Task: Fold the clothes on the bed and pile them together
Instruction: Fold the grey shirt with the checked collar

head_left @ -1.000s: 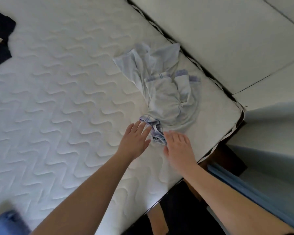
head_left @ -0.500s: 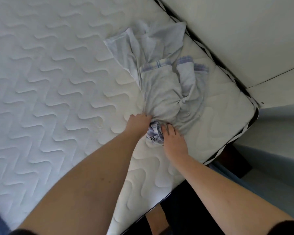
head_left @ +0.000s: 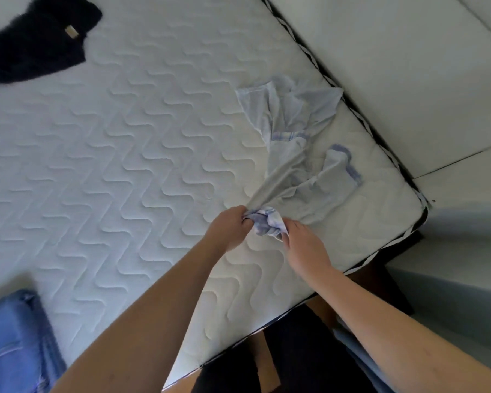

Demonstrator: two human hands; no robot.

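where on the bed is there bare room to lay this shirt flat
Widest bare patch: mid mattress, between the black garment, jeans and shirt. Crowded at the right corner, where both hands grip the shirt.

Bed (head_left: pixel 131 171): wide bare quilted stretch left of and beyond both hands, open for a pass. Dark garment (head_left: pixel 37 43) blocks the far-left corner; folded blue jeans (head_left: pixel 12 341) sit at the near-left edge. Crumpled pale shirt (head_left: pixel 292 154) covers the zone ahead and right, running almost to the bed's right edge. Left hand (head_left: pixel 230 228) and right hand (head_left: pixel 304 245) close together at the shirt's near end, only bunched cloth between them. Right of the bed, pale wall panels (head_left: pixel 394 80) close it off.
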